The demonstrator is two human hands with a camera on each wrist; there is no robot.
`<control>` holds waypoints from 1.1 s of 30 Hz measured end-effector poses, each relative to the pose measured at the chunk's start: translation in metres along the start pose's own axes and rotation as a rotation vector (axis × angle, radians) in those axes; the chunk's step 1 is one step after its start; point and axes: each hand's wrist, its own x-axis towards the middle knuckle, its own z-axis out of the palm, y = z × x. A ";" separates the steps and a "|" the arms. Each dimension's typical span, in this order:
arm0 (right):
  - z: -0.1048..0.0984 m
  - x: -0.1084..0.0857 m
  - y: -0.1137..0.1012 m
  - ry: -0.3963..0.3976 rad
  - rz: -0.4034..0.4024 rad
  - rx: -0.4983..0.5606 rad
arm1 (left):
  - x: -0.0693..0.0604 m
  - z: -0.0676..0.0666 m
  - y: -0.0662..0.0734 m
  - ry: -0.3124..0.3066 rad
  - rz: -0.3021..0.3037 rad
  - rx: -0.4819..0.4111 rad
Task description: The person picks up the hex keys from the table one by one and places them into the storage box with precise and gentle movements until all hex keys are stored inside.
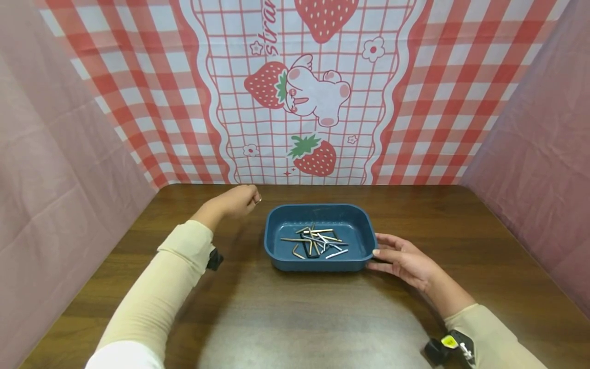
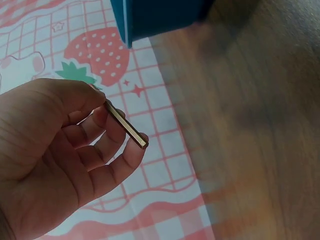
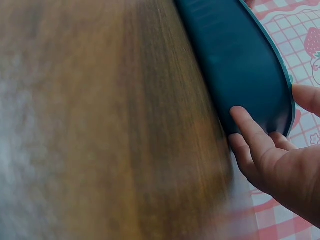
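Observation:
A blue tray (image 1: 321, 265) with raised walls stands on the table, holding several brass-coloured and silvery L-shaped hex keys (image 1: 313, 248) in a loose heap. My left hand (image 1: 237, 201) is up to the left of the tray, apart from it. In the left wrist view its thumb and fingers pinch a brass-coloured hex key (image 2: 126, 125); part of the key is hidden by the hand. At the tray's right end, my right hand (image 1: 407, 264) grips the near corner. The right wrist view shows its thumb at the rim and its fingers against the outer wall (image 3: 245, 65).
The brown wooden table (image 1: 318, 318) extends around the tray. Behind it hangs a red-and-white strawberry cloth (image 1: 258, 128). Pink curtains (image 1: 534, 128) close off both sides. A dark thing lies among the hex keys, too covered to tell its kind.

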 end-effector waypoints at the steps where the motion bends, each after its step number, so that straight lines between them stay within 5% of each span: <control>1: 0.000 0.000 0.000 -0.001 -0.002 0.000 | 0.001 -0.001 0.002 -0.004 0.001 0.004; 21: 0.001 0.000 0.000 0.005 0.002 0.007 | 0.028 -0.013 0.048 -0.131 0.060 0.116; 33: 0.002 -0.002 -0.001 0.014 0.016 -0.005 | 0.053 -0.015 0.087 -0.286 0.066 0.164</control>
